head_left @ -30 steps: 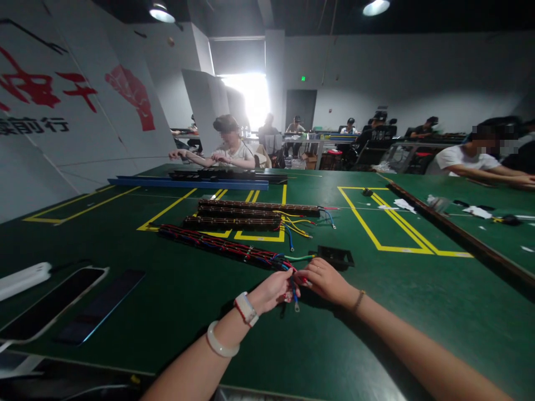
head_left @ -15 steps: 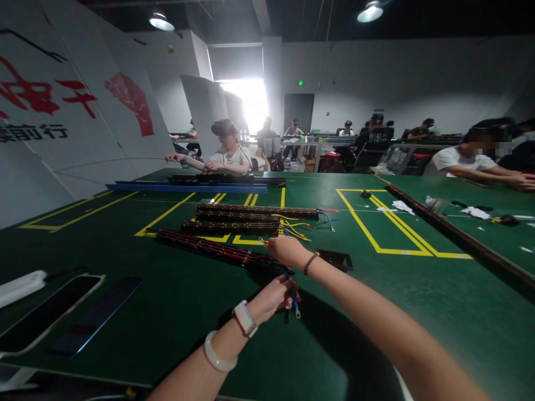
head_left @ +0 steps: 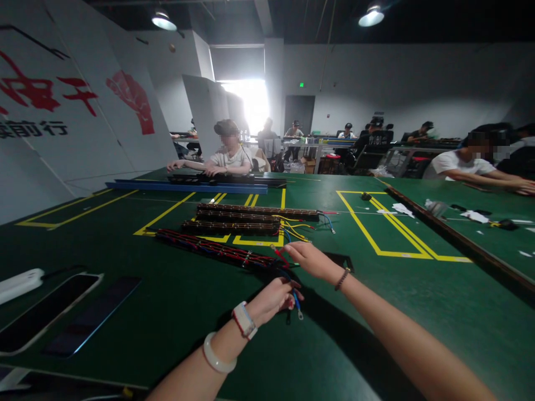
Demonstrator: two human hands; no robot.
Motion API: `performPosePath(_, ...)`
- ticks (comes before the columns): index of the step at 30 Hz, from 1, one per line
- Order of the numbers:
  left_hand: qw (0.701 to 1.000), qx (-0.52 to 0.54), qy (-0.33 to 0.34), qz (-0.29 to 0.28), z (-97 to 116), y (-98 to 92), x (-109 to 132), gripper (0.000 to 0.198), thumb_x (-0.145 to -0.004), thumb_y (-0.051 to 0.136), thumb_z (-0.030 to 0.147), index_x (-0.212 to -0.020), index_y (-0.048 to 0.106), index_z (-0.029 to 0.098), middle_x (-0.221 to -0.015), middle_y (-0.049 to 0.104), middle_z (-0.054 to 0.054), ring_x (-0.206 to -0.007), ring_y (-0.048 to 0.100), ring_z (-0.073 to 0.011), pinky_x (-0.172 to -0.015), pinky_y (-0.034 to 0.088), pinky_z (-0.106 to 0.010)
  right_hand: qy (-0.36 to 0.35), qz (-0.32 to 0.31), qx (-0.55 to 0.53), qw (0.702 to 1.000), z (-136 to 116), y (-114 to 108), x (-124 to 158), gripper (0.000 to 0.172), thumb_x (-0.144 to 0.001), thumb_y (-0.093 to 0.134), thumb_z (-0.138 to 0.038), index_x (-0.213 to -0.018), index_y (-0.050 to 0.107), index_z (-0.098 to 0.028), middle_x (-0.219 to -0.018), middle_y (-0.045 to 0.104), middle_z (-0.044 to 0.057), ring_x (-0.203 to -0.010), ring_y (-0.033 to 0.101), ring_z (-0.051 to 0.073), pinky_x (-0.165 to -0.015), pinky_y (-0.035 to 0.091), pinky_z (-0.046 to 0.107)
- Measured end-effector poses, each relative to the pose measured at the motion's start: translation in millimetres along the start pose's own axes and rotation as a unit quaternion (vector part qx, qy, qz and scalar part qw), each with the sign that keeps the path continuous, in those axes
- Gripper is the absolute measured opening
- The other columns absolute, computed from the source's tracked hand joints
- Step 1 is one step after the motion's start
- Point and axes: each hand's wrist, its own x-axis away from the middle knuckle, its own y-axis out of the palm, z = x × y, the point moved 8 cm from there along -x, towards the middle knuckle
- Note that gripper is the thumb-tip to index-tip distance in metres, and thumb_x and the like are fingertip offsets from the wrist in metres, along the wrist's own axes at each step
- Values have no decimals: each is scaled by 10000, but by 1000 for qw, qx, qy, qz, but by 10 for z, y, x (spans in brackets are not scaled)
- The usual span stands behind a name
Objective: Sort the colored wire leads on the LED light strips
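Observation:
A long dark strip assembly bundled with red and dark wires (head_left: 217,249) lies slantwise on the green table, its right end by my hands. My left hand (head_left: 273,299) is closed around a blue cable (head_left: 297,299); the cable's metal ring terminal (head_left: 300,315) hangs out below the fingers, with a dark terminal (head_left: 288,319) beside it. Just above, my right hand (head_left: 311,258) has its fingertips closed at a red cable (head_left: 281,255) that ends in a ring terminal (head_left: 273,248). Partly behind my right wrist lies a flat black plate (head_left: 343,260).
Beyond are more dark strips (head_left: 234,226) with yellow and blue leads. A blue rail (head_left: 188,187) lies farther back, near a seated person (head_left: 229,153). Two phones (head_left: 94,314) (head_left: 45,309) rest at left. A long brown strip (head_left: 451,231) runs along the right.
My right hand has moved right and slightly down, and the red cable's terminal has shifted right with it. My left hand stays nearly in place on the blue cable.

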Motion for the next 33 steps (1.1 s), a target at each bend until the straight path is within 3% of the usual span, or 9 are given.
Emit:
performPosePath(2,1000,-5,18,20,35,-21,11,249,-822,576,400,-852,597,153,-738,631,-46,-538,510,-87,-511,356,-218,4,56,112,992,166,-27,186,331,-980,382,-346,-1012,655,-162,-855,658,83,-825,583,190,-765,421,307)
performPosePath(4,999,-15,32,35,66,-40,27,269,-808,593,412,-836,591,144,-733,630,-46,-528,506,-83,-499,347,-216,0,73,210,975,313,40,360,229,-931,495,-275,-1065,650,-173,-882,652,95,-864,572,212,-830,412,352)
performPosePath(9,995,-78,42,47,163,-94,77,314,-803,579,443,-834,554,132,-655,604,-7,-412,419,-51,-433,276,-201,-51,84,281,955,480,249,647,255,-881,561,-163,-1117,638,-216,-946,645,73,-952,556,224,-945,384,404)
performPosePath(13,968,-243,28,57,257,-207,106,357,-848,475,473,-783,562,133,-550,546,27,-360,352,-51,-416,245,-200,-61,102,278,953,495,312,715,343,-854,566,-96,-1175,611,-211,-1015,640,80,-1047,533,232,-998,374,423)
performPosePath(17,927,-367,46,69,359,-314,124,364,-846,461,449,-637,529,159,-503,505,25,-431,451,-87,-477,317,-205,-57,108,266,956,506,340,734,380,-851,545,-73,-1202,600,-209,-1041,638,86,-1104,519,232,-1021,370,434)
performPosePath(22,914,-397,47,69,384,-303,157,384,-825,476,517,-645,516,180,-498,523,27,-424,468,-104,-484,333,-213,-48,109,257,959,516,342,758,396,-862,523,-77,-1228,589,-216,-1054,643,91,-1143,510,239,-1028,362,451)
performPosePath(27,899,-410,79,132,547,-290,233,415,-841,446,542,-649,527,183,-475,513,35,-376,423,-93,-468,313,-212,-35,115,239,963,508,319,767,372,-881,510,-107,-1231,583,-208,-1087,641,101,-1165,499,246,-1024,356,460)
performPosePath(30,889,-410,119,164,663,-303,275,386,-882,396,457,-652,537,180,-496,531,24,-410,460,-97,-492,322,-209,-24,140,189,972,478,247,752,343,-906,478,-141,-1229,577,-200,-1102,638,106,-1105,534,235,-996,382,461)
performPosePath(33,896,-399,108,161,616,-321,252,406,-885,387,441,-630,548,170,-487,528,18,-409,453,-96,-486,318,-208,-11,171,94,981,377,114,693,358,-913,468,-170,-1261,541,-212,-1129,625,112,-1065,556,223,-952,428,446)
